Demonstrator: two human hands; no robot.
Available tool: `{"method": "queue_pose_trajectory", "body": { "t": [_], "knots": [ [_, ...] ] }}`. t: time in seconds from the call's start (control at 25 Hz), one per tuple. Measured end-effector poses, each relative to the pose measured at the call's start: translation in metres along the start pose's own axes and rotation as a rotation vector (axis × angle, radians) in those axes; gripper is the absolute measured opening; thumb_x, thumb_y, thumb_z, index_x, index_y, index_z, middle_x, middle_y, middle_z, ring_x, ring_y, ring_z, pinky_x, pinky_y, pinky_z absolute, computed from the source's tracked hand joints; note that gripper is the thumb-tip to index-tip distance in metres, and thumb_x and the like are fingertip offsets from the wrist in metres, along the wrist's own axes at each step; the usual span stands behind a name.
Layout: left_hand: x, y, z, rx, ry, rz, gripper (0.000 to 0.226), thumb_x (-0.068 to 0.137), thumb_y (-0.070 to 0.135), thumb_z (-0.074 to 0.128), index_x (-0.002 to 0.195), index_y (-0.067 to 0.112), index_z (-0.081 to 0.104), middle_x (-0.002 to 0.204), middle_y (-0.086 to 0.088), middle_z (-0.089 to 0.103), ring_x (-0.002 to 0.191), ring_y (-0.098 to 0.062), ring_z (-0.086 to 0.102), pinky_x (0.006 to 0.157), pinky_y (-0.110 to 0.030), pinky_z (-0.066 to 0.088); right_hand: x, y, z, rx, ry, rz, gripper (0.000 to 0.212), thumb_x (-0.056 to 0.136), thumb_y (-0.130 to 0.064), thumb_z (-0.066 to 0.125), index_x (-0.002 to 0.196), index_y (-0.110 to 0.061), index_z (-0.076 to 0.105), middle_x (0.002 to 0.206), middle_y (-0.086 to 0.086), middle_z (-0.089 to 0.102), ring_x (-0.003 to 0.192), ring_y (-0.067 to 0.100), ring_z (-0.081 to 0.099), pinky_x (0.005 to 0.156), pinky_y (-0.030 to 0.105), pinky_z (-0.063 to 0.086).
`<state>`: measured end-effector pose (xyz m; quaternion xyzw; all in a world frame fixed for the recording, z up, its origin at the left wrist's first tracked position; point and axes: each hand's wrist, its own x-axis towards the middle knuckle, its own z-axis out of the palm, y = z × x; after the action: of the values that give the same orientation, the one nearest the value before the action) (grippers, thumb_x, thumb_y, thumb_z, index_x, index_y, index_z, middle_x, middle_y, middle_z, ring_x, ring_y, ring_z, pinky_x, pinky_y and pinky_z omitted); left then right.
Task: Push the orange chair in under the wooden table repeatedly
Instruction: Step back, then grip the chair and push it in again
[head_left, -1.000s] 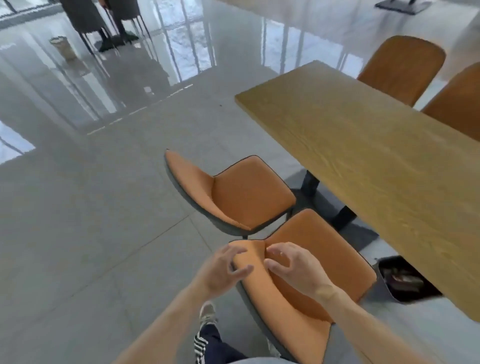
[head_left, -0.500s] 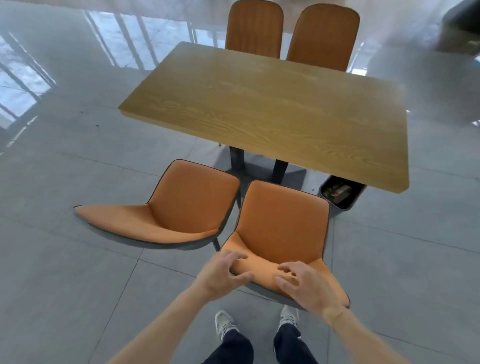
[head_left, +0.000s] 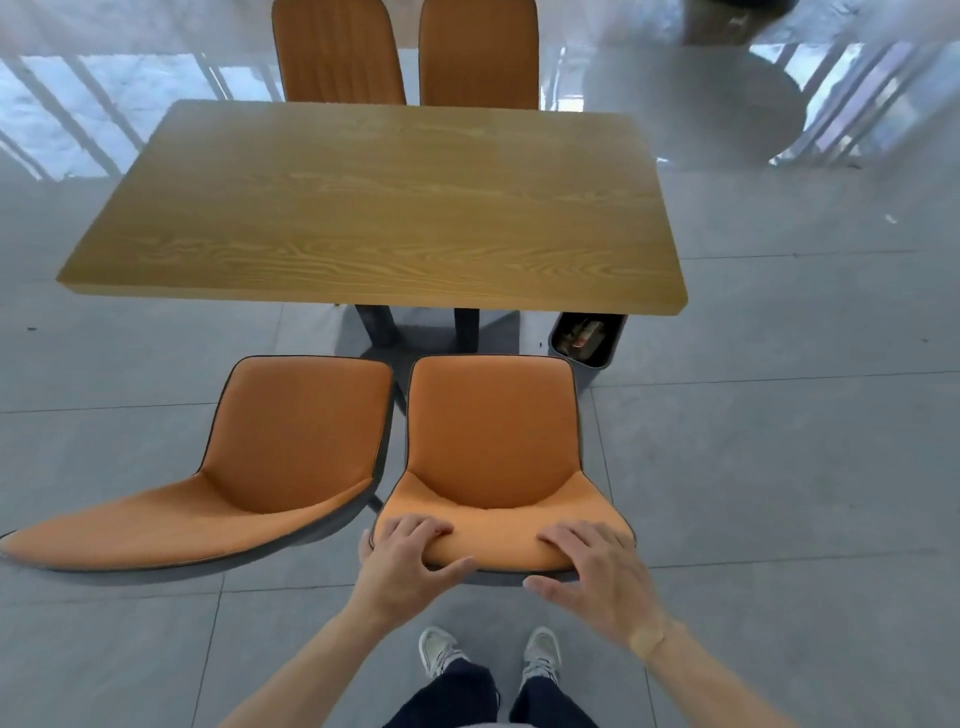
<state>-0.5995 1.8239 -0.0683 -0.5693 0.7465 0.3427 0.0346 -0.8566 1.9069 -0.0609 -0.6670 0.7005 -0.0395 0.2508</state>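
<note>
Both hands, left (head_left: 402, 564) and right (head_left: 597, 571), grip the backrest top of the orange chair (head_left: 493, 441), which stands wholly clear of the tabletop (head_left: 374, 208), so the push looks undone.

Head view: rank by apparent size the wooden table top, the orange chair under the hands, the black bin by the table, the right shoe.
1. Wooden table top: largest by far.
2. Orange chair held by both hands.
3. and 4. Black bin and right shoe: look alike; the bin is partly hidden under the table, the shoe is nearer, so unranked.
</note>
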Motion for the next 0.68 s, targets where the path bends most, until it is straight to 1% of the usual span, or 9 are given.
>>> {"method": "queue_pose_trajectory", "body": {
  "t": [0.12, 0.2, 0.32, 0.44, 0.56, 0.68],
  "knots": [
    [-0.008, -0.001, 0.008, 0.074, 0.100, 0.059, 0.085, 0.066, 0.095, 0.030, 0.128, 0.041, 0.053, 0.129, 0.023, 0.048, 0.129, -0.009, 0.034, 0.117, -0.054, 0.013, -0.006, 0.001, 0.008, -0.028, 0.082, -0.010, 0.073, 0.081, -0.087, 0.029, 0.122, -0.036, 0.059, 0.122, -0.015, 0.058, 0.110, 0.014, 0.051, 0.101, 0.036, 0.034],
    [-0.010, 0.002, 0.014, 0.134, 0.171, 0.087, 0.084, 0.069, 0.093, 0.031, 0.124, 0.036, 0.059, 0.126, 0.019, 0.055, 0.126, -0.013, 0.043, 0.114, -0.060, 0.017, -0.004, 0.002, 0.010, -0.056, 0.100, -0.007, 0.069, 0.081, -0.087, 0.031, 0.120, -0.037, 0.059, 0.120, -0.015, 0.059, 0.110, 0.014, 0.053, 0.103, 0.041, 0.033],
    [-0.012, 0.006, 0.026, 0.174, 0.242, 0.097, 0.079, 0.071, 0.091, 0.038, 0.118, 0.033, 0.064, 0.118, 0.014, 0.061, 0.115, -0.018, 0.053, 0.107, -0.065, 0.028, -0.004, 0.006, 0.012, -0.085, 0.162, 0.053, 0.070, 0.076, -0.091, 0.034, 0.114, -0.038, 0.061, 0.113, -0.014, 0.061, 0.106, 0.015, 0.056, 0.098, 0.048, 0.039],
    [-0.009, 0.005, 0.029, 0.186, 0.284, 0.111, 0.077, 0.070, 0.091, 0.041, 0.113, 0.032, 0.065, 0.115, 0.012, 0.062, 0.111, -0.019, 0.055, 0.103, -0.065, 0.032, -0.002, 0.004, 0.013, -0.086, 0.171, 0.067, 0.073, 0.074, -0.092, 0.034, 0.112, -0.037, 0.062, 0.111, -0.012, 0.062, 0.104, 0.017, 0.056, 0.094, 0.048, 0.041],
    [-0.001, 0.006, 0.028, 0.198, 0.320, 0.124, 0.077, 0.068, 0.092, 0.043, 0.108, 0.032, 0.068, 0.113, 0.012, 0.063, 0.108, -0.020, 0.056, 0.102, -0.063, 0.032, 0.005, 0.011, 0.011, -0.077, 0.187, 0.027, 0.073, 0.074, -0.092, 0.034, 0.110, -0.035, 0.064, 0.111, -0.011, 0.063, 0.103, 0.019, 0.056, 0.091, 0.046, 0.041],
    [0.010, 0.007, 0.023, 0.186, 0.352, 0.130, 0.075, 0.067, 0.092, 0.046, 0.105, 0.032, 0.069, 0.111, 0.011, 0.064, 0.107, -0.020, 0.055, 0.102, -0.062, 0.031, 0.016, 0.013, 0.009, -0.082, 0.205, 0.022, 0.074, 0.074, -0.091, 0.034, 0.109, -0.034, 0.065, 0.111, -0.009, 0.064, 0.102, 0.021, 0.057, 0.088, 0.047, 0.042]
  ]
}}
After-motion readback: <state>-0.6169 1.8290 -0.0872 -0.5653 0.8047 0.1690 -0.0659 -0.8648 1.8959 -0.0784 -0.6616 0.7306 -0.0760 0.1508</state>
